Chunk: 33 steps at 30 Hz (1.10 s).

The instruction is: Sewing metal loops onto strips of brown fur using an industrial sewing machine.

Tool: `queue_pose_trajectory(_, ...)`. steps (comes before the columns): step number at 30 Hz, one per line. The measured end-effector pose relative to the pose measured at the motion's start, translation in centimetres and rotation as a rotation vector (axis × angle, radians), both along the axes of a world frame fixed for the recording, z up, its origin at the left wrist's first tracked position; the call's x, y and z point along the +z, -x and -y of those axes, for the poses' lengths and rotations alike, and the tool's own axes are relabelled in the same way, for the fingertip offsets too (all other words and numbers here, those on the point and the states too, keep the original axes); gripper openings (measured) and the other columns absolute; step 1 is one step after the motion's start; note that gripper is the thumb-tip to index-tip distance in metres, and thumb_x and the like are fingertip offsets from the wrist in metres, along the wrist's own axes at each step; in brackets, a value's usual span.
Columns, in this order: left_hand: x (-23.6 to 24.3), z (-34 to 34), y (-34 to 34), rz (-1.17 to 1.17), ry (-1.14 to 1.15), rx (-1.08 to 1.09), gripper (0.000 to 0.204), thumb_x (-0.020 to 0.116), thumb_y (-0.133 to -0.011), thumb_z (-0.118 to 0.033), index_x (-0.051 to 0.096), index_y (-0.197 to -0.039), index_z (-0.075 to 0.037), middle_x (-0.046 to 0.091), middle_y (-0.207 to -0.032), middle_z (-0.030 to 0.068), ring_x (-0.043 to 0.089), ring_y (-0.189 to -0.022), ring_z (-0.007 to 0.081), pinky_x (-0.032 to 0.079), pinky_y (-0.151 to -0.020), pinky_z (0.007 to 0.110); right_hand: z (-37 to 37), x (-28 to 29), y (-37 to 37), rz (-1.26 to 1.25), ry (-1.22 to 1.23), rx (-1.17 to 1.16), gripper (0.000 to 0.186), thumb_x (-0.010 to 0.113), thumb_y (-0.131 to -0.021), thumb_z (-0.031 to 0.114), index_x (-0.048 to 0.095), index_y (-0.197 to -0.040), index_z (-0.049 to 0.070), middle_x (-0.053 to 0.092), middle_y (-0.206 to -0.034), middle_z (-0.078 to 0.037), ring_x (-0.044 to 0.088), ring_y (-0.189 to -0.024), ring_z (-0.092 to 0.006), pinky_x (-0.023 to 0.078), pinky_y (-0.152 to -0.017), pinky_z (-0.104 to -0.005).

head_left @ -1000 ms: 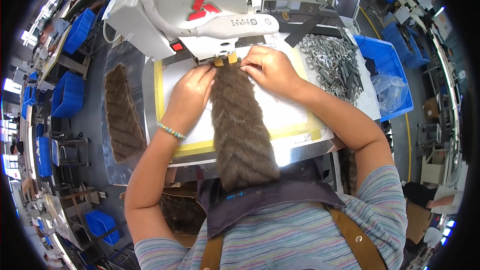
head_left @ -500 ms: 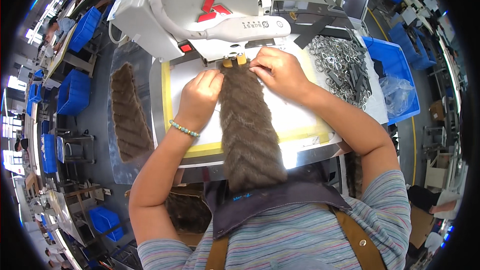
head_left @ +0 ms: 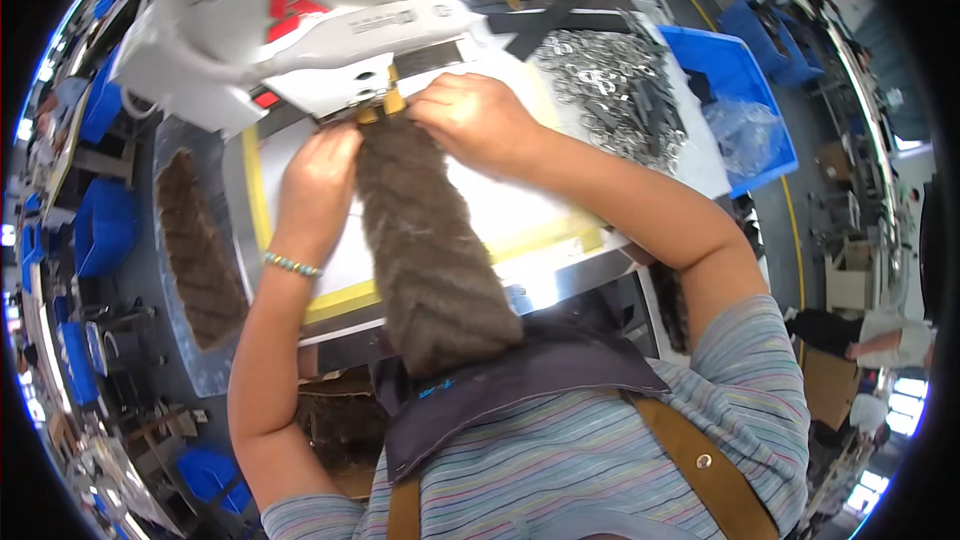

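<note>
A white desk [head_left: 510,208] stands in a big work room. A long brown fur strip [head_left: 425,240] lies across it, its near end reaching over the edge to a dark apron [head_left: 530,395]. The left hand [head_left: 318,180] and right hand [head_left: 475,120] are at its top sides, fingers close together (too blurry to tell if they pinch). Right by them is a white machine [head_left: 185,85]. Farther out are another fur piece [head_left: 200,255], shiny metal rings [head_left: 605,80] and a blue bin [head_left: 740,58].

Brown fur strip [head_left: 425,250]: ridged, tapered, lying lengthwise across white worktop [head_left: 505,205].
</note>
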<state>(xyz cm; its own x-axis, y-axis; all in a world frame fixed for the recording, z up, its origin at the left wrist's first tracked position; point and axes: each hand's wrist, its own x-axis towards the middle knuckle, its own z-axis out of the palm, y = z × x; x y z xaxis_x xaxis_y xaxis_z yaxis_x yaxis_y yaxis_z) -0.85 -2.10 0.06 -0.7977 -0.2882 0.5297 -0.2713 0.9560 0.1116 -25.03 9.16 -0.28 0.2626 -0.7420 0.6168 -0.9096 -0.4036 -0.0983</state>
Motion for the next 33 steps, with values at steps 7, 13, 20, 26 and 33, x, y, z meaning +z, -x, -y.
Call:
queue_pose_trajectory(7,0.4,-0.4,0.1,-0.035,0.08,0.005,0.021,0.068,-0.086,0.005,0.071,-0.107,0.004,0.076,-0.113,0.0172,0.072,-0.106,0.0327,0.059,-0.092,0.042,0.4,-0.4,0.2,-0.051,-0.017,0.046,0.027,0.075,-0.075,0.007,0.07,-0.102,0.007,0.074,-0.105,-0.007,0.072,-0.104,-0.0257,0.059,-0.09,-0.0386)
queue_pose_trajectory(13,0.1,-0.2,0.4,-0.026,0.062,0.005,0.016,0.071,-0.09,0.003,0.072,-0.106,0.003,0.076,-0.109,0.0175,0.073,-0.102,0.0341,0.059,-0.089,0.043,0.5,-0.2,0.2,-0.051,-0.015,0.06,0.021,0.074,-0.08,0.007,0.07,-0.1,0.006,0.074,-0.102,-0.007,0.072,-0.101,-0.0271,0.06,-0.087,-0.0395)
queue_pose_trajectory(20,0.4,-0.1,0.2,0.057,0.134,-0.008,0.022,0.068,-0.085,0.002,0.071,-0.107,0.003,0.076,-0.11,0.0161,0.072,-0.103,0.031,0.06,-0.089,0.04,-0.1,2.2,4.1,0.076,-0.276,-0.086,0.016,0.071,-0.097,0.019,0.076,-0.099,0.004,0.075,-0.095,-0.015,0.074,-0.088,-0.0331,0.061,-0.082,-0.0421)
queue_pose_trajectory(26,0.3,0.0,0.1,0.063,0.109,-0.006,0.023,0.068,-0.086,0.002,0.07,-0.109,0.001,0.075,-0.111,0.0153,0.072,-0.103,0.0314,0.059,-0.089,0.041,-4.6,11.1,12.3,-0.062,-0.084,-0.48,0.018,0.074,-0.096,0.014,0.08,-0.112,0.01,0.08,-0.099,-0.008,0.076,-0.085,-0.0275,0.06,-0.077,-0.0384)
queue_pose_trajectory(33,0.4,0.1,-0.1,0.056,0.097,-0.008,0.023,0.069,-0.089,0.002,0.071,-0.111,0.001,0.075,-0.114,0.0146,0.072,-0.104,0.0329,0.059,-0.089,0.043,-12.4,10.8,12.7,-0.006,-0.481,-0.529,0.015,0.078,-0.09,0.012,0.081,-0.104,0.008,0.079,-0.092,-0.01,0.076,-0.082,-0.0252,0.057,-0.074,-0.0371)
